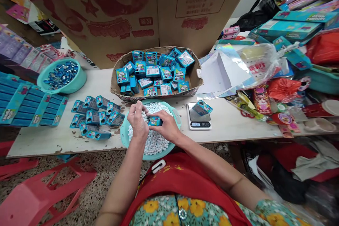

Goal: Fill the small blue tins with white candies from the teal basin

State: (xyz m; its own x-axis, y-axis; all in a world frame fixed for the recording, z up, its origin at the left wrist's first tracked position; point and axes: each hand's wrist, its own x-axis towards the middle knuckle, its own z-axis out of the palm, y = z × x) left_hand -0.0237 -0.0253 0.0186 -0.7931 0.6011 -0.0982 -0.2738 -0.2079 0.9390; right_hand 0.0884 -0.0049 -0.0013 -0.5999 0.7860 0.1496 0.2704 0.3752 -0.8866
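Floral shirt [156,208] below, blue box [155,121] between right fingers [164,116].

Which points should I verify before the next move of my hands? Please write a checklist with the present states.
1. Small box in right hand: ok, fingers hold it.
2. Held box over the bowl: ok.
3. White pieces inside left hand: cannot tell, fingers hide the grip.
4. Scale switched on: ok, display shows digits.
5. Scale plate free: not ok, another blue box lies on it.
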